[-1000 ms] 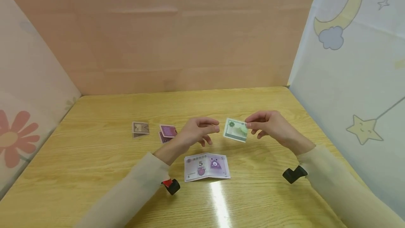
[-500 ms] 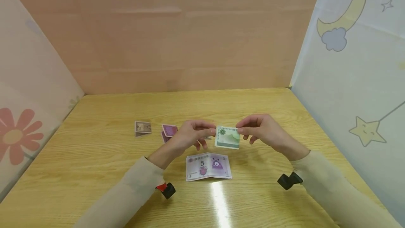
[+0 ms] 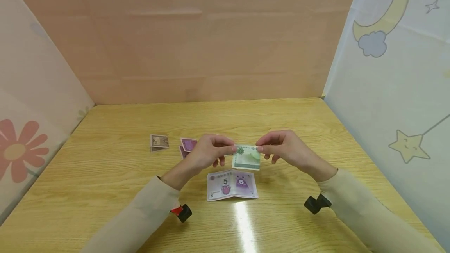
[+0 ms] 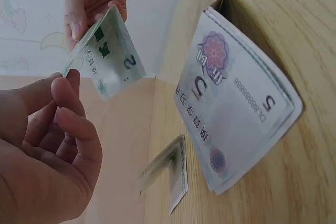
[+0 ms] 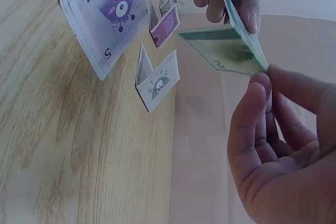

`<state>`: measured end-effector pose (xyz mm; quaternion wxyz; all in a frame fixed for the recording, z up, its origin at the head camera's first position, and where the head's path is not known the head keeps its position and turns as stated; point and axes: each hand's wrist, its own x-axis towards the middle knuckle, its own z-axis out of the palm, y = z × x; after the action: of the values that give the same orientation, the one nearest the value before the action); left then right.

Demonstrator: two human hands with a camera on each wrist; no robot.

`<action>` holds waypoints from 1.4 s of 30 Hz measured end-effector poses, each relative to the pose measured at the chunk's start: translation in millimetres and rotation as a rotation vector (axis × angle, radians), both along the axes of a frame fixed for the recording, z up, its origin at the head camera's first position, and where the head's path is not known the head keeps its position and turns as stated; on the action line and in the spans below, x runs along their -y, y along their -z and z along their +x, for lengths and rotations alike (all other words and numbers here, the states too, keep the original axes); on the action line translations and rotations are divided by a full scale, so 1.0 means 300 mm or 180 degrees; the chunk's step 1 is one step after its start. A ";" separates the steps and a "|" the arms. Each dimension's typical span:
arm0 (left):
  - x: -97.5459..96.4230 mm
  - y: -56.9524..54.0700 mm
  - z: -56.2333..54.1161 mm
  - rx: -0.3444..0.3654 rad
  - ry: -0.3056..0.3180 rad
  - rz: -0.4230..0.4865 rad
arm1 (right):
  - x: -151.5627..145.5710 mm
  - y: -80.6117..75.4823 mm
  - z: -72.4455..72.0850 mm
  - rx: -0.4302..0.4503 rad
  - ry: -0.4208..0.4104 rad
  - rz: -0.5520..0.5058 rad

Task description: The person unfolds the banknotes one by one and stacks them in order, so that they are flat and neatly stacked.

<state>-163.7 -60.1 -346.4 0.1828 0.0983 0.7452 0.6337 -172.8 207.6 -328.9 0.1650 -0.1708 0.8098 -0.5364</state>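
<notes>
Pinching a folded green note (image 3: 247, 160) between them, both hands hold it raised above the wooden table (image 3: 123, 198), its printed face turned toward the head camera. The left hand (image 3: 204, 153) comes in from the lower left with its wrist bent inward, thumb and index finger pressed on the note's upper left corner, the other fingers curling loosely underneath. The right hand (image 3: 288, 149) mirrors it from the other side, thumb and forefinger nipping the upper right corner, remaining fingers bent below. Both forearms, in pale sleeves (image 3: 135, 214), slant inward toward the note. Nearer the person, a stack of purple five notes (image 3: 232, 186) lies creased on the table. Past the left forearm sit a folded magenta note (image 3: 188, 144) and, farther left, a folded brown note (image 3: 159, 141). The right wrist view also shows a small folded grey note (image 5: 160, 83) standing on the table; its value seems too blurred to read
</notes>
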 end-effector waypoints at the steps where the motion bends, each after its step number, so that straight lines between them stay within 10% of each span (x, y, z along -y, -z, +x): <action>1: 0.005 0.000 0.002 -0.0022 -0.0013 -0.0009 | 0.001 0.000 -0.001 0.0010 -0.0015 -0.0023; 27: 0.117 0.023 0.017 -0.0109 0.0060 0.0114 | 0.111 0.021 -0.082 0.0343 -0.0779 -0.0451; 42: 0.150 0.026 0.017 -0.0147 -0.0334 0.0030 | 0.017 0.044 -0.091 0.0184 -0.0555 0.0062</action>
<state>-158.7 -105.2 -354.2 0.1315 0.0745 0.7504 0.6435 -200.2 202.4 -342.0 0.2360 -0.2235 0.7920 -0.5168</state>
